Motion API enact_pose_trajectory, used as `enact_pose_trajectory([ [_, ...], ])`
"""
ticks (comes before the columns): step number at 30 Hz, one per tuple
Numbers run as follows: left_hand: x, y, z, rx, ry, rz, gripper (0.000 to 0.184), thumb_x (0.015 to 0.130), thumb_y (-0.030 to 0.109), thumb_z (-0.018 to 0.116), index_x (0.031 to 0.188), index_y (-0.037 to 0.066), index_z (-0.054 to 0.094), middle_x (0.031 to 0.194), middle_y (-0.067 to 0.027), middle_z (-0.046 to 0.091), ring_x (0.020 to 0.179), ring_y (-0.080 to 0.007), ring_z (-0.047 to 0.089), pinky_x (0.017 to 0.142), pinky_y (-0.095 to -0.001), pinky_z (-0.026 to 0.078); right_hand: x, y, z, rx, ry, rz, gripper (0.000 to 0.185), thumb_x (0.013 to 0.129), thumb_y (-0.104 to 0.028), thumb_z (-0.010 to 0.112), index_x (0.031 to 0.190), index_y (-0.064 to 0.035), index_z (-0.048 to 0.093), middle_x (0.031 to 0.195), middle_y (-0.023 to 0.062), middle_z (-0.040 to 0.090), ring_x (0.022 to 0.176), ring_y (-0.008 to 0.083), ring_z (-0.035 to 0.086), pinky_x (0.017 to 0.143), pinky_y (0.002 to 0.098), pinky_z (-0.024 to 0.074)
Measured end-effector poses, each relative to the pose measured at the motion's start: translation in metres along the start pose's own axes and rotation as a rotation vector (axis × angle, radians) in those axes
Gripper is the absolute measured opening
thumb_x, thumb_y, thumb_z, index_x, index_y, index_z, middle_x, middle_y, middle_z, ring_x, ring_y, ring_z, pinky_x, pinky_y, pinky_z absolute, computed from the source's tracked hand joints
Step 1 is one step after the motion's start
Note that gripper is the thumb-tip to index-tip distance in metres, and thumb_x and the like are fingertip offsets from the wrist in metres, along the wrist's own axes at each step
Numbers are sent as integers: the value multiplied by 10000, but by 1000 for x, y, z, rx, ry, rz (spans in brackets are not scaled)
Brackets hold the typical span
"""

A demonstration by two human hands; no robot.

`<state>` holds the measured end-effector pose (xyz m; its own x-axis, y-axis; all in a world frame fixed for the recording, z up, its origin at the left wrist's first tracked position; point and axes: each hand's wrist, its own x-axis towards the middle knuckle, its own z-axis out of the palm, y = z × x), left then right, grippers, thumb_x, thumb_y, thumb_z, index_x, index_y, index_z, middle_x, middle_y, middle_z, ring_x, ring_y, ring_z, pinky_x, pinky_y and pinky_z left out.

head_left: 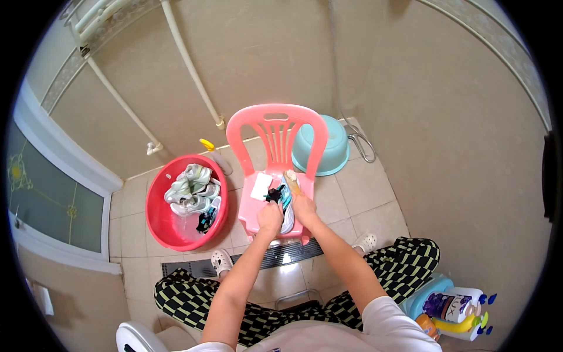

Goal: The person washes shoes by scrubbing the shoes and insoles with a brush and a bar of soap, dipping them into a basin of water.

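A small pink plastic chair point(236, 128) stands in front of me, with a sneaker point(288, 218) lying on its seat. The sneaker has a white sole and black and teal parts. My left hand point(270, 218) is closed on the sneaker's near left side, holding it against the seat. In my right hand point(304, 209) is a scrub brush point(292, 182) with a wooden-looking handle, its head over the sneaker's far end. The bristles are hard to make out. A flat white piece point(261, 186), of a kind I cannot tell, lies left of the sneaker.
Left of the chair, a red basin point(153, 220) holds several shoes point(192, 189) and some water. A yellow-topped bottle point(218, 159) stands behind it. An upturned teal tub point(328, 145) is behind the chair. A drain grate point(293, 251) crosses the floor; detergent bottles point(448, 308) are at lower right.
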<state>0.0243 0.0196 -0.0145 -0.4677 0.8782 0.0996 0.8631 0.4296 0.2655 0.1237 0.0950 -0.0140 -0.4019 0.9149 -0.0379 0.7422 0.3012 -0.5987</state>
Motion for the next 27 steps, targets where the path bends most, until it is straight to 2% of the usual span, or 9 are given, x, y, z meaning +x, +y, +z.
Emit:
enact_pose_trajectory([
  [1, 0, 1, 1, 27, 6, 66, 333, 825, 321, 482, 774, 1, 562, 646, -150, 606, 591, -291, 613, 539, -385, 488, -4, 9, 8, 0, 3, 7, 407, 896, -317, 341, 913, 34, 546, 850, 254, 582, 773, 399, 581, 697, 455, 462],
  [3, -1, 6, 6, 27, -13, 75, 344, 816, 326, 494, 747, -4, 564, 665, -165, 607, 600, -295, 614, 543, -389, 488, -15, 19, 19, 24, -11, 129, 410, 891, -316, 346, 928, 43, 542, 859, 261, 581, 771, 412, 577, 707, 471, 454],
  [5, -2, 9, 8, 32, -27, 84, 356, 806, 331, 507, 720, -9, 566, 685, -179, 608, 609, -299, 614, 547, -392, 487, -33, 23, 21, 66, -20, 148, 425, 892, -324, 338, 938, 48, 538, 866, 268, 578, 787, 420, 572, 721, 485, 445],
  [7, -1, 11, 13, 81, -77, 45, 367, 793, 337, 508, 722, -17, 570, 705, -174, 616, 609, -290, 617, 558, -390, 488, -52, 23, 18, 137, -57, 225, 488, 892, -361, 331, 849, 65, 565, 859, 262, 585, 815, 404, 580, 724, 468, 460],
  [10, 1, 13, 7, 107, -180, 19, 318, 772, 302, 519, 815, -7, 581, 752, -155, 629, 681, -268, 631, 603, -366, 500, -68, 26, 34, 152, -42, 221, 504, 894, -374, 322, 844, 67, 561, 815, 279, 584, 782, 414, 583, 705, 474, 464],
  [16, 5, 22, -7, 97, -303, -48, 361, 744, 364, 538, 772, 18, 637, 786, -167, 633, 746, -287, 625, 667, -376, 490, -92, 19, 21, 170, -97, 265, 526, 895, -393, 305, 839, 65, 558, 777, 286, 585, 768, 422, 585, 692, 483, 463],
  [21, 6, 21, -1, 143, -324, 2, 416, 766, 404, 506, 764, 10, 640, 779, -173, 633, 741, -291, 627, 673, -374, 492, -87, 27, 26, 196, -75, 318, 532, 897, -399, 291, 854, 65, 550, 793, 296, 579, 786, 422, 579, 709, 478, 458],
  [27, 6, 19, 1, 164, -346, 77, 378, 786, 350, 484, 747, 11, 645, 749, -193, 626, 711, -306, 626, 649, -376, 496, -42, 28, 34, 264, 15, 361, 520, 899, -380, 295, 855, 74, 546, 812, 296, 577, 800, 426, 572, 725, 470, 454],
])
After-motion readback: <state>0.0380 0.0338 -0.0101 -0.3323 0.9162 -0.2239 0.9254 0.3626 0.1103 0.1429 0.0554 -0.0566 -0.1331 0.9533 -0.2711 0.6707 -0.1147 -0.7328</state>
